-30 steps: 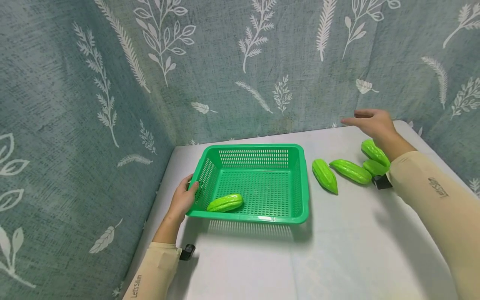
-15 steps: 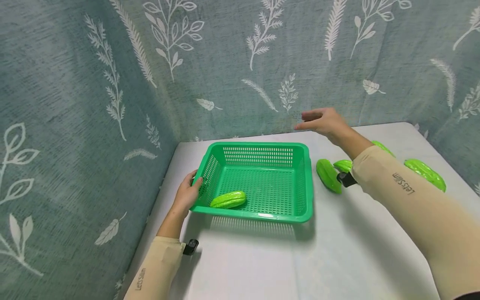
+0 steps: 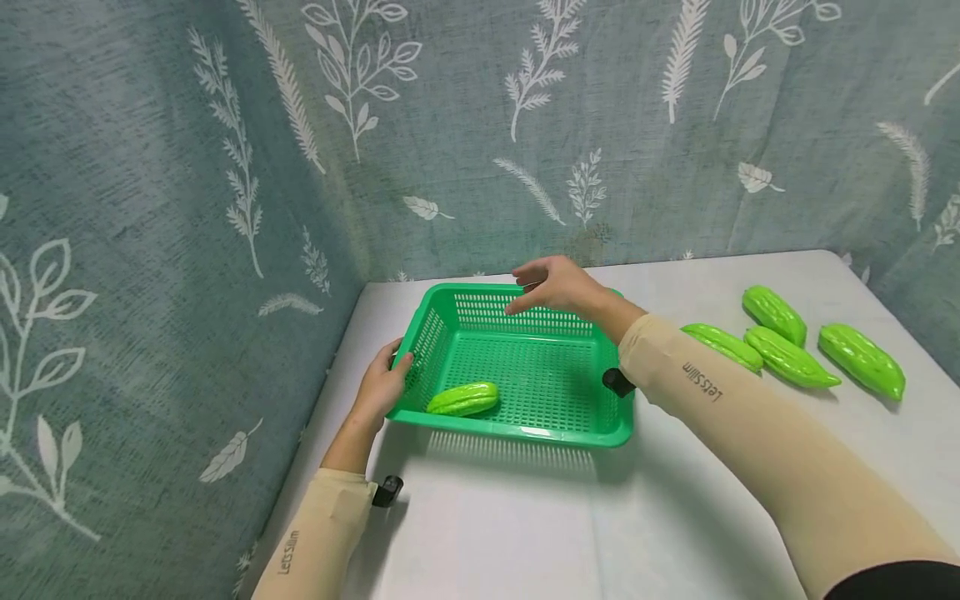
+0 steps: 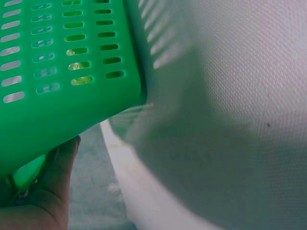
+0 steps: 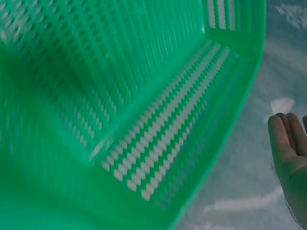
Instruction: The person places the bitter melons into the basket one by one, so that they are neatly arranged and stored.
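Observation:
A green plastic basket [image 3: 510, 432] with slotted walls sits on a white-covered table. My left hand [image 3: 382, 382] grips its left rim, the thumb on the inner side; the left wrist view shows part of that hand [image 4: 53, 187] below the basket wall [image 4: 72, 110]. Inside the basket's front left corner lies one ridged bright-green gourd [image 3: 462, 399]. Over the back rim hovers my right hand [image 3: 564, 287], fingers loosely bent and holding nothing. The right wrist view has its fingers [image 5: 283, 139] apart from the basket rim [image 5: 230, 129].
Right of the basket, several similar gourds [image 3: 791, 357] lie on the white cloth [image 3: 510, 525], partly behind my right forearm [image 3: 720, 392]. Patterned grey-green fabric [image 3: 450, 167] hangs at the back and left.
My right hand has swept left from above the loose gourds to over the basket, then lower. My left hand keeps its hold on the rim. The head view has shifted slightly.

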`<state>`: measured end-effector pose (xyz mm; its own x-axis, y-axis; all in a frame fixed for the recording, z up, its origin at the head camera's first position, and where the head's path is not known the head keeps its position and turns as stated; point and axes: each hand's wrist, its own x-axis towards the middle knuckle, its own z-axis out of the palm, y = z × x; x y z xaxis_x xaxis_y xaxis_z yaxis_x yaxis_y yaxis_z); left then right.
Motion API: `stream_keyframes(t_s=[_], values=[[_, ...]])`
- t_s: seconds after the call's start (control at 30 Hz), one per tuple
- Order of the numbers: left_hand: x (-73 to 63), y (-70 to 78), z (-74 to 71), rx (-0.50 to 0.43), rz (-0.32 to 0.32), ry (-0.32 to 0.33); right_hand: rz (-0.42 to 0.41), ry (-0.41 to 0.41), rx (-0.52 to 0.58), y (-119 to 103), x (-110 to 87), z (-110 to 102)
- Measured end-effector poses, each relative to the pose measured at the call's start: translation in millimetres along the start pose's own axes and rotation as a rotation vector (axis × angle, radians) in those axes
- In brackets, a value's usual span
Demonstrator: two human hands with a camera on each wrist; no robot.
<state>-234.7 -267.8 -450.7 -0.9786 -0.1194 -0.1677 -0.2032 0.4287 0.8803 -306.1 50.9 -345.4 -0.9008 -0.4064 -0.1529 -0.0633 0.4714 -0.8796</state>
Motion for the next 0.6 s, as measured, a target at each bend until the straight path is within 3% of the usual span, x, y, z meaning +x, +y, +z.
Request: stream_keyframes(t_s=[0.3,0.6], values=[[-0.8,-0.4,-1.6,-0.008,0.004,0.009,-0.07,-0.122,-0.047,9.5,19.3,53.6],[-0.5,0.9,0.1,-0.02,0.003,0.011,-0.079,-0.199,-0.092,18.8,21.2,84.0]])
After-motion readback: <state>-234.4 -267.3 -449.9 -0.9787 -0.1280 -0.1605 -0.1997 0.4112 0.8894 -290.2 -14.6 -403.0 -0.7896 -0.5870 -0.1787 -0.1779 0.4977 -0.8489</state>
